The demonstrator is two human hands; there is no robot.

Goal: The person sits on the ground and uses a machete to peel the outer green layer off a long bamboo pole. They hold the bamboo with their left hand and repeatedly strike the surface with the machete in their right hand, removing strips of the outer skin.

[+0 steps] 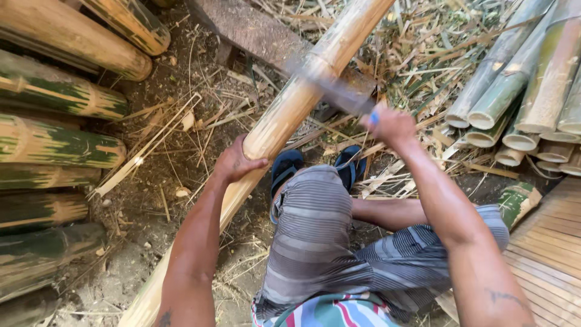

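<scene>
Head view: the left hand (237, 162) wraps around a long bamboo pole (284, 115) slanting across the dirt ground (175, 181). The right hand (392, 125) is closed on a blurred blade (330, 88) laid against the pole.

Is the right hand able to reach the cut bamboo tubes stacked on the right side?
Probably yes: the right hand is near the stacked tubes, with nothing between, but it holds a blade.

Left hand (239, 162) grips long bamboo pole (290, 109); right hand (392, 125) holds blurred blade (339, 91) against it. Cut bamboo stacks left (54, 145) and far right (532, 91).
</scene>
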